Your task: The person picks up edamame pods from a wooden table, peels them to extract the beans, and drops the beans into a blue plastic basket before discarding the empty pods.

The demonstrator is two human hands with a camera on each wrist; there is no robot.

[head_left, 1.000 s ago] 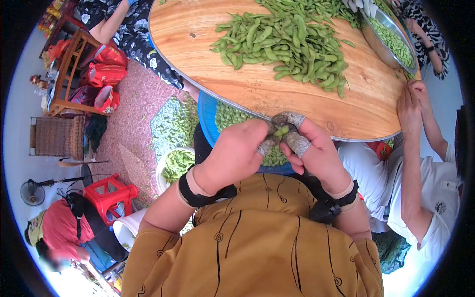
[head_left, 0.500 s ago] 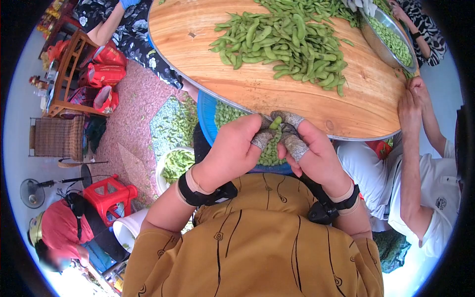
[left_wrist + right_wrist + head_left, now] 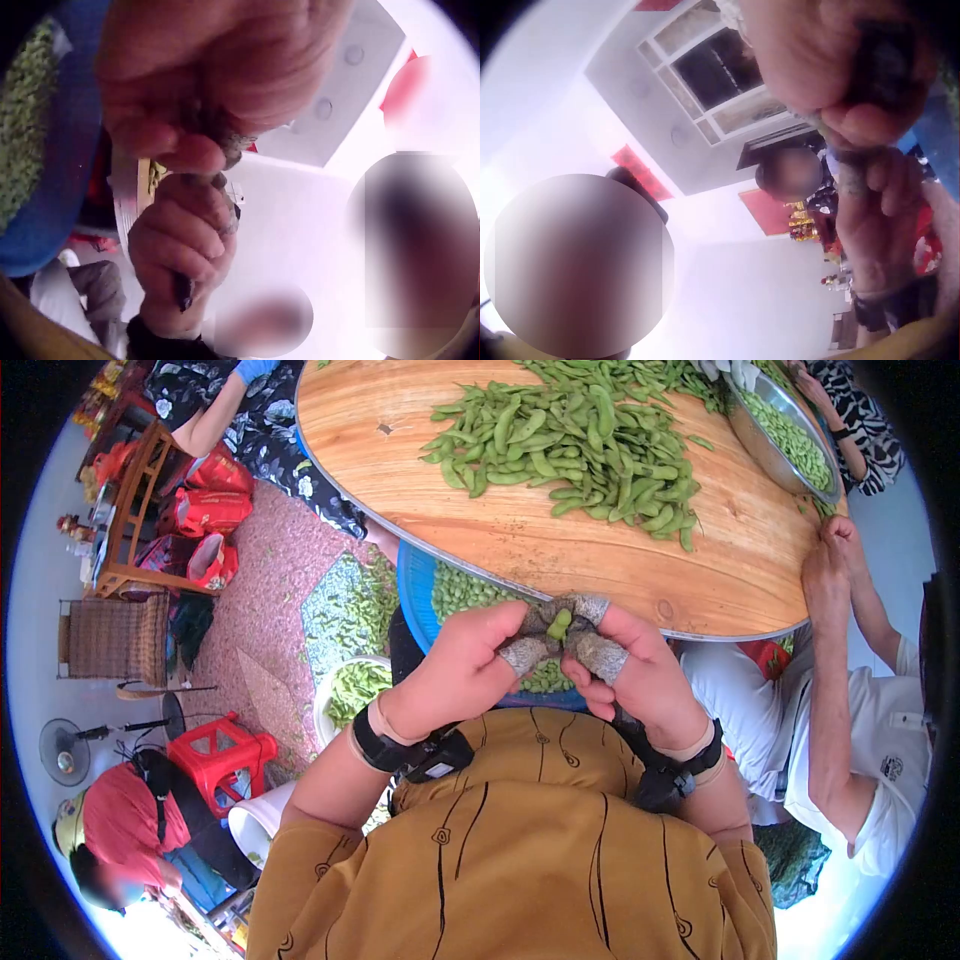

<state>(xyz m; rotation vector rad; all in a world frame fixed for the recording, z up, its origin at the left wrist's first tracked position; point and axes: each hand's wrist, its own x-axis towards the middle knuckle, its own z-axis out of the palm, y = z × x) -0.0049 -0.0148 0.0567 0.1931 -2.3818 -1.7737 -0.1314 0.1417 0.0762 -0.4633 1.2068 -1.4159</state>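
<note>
Standing at the far left of the head view are a fan (image 3: pixel 64 752) and, farther up, a wicker chair (image 3: pixel 110 638). Beside them, a person in a red top (image 3: pixel 132 808) bends down. Shiny red bags (image 3: pixel 212 512) sit by a wooden stand (image 3: pixel 128 520), and lower down is a red plastic stool (image 3: pixel 222 760). To its right, a white bucket (image 3: pixel 322 712) holds green pods (image 3: pixel 360 690).

Next comes a blue basin (image 3: pixel 416 595) of small green beans (image 3: pixel 462 592), partly hidden under the curved edge of a wooden counter (image 3: pixel 400 480). In front of that edge, near the center and over the basin, the left hand (image 3: pixel 455 665) has its fingers curled, pinching one green pod (image 3: pixel 560 624) from the left. The right hand (image 3: pixel 645 675) pinches the same pod from the right, its fingers curled too. The pod pokes up between the fingertips, which wear rough gray coverings (image 3: pixel 600 655). The hands nearly meet.

Behind them, a heaped pile of pods (image 3: pixel 590 455) covers the middle of the counter. Near its right edge, a metal bowl (image 3: pixel 745 435) holds more green beans (image 3: pixel 790 440). At far right, a person in a white shirt (image 3: pixel 865 760) rests both forearms by the counter's rim.
</note>
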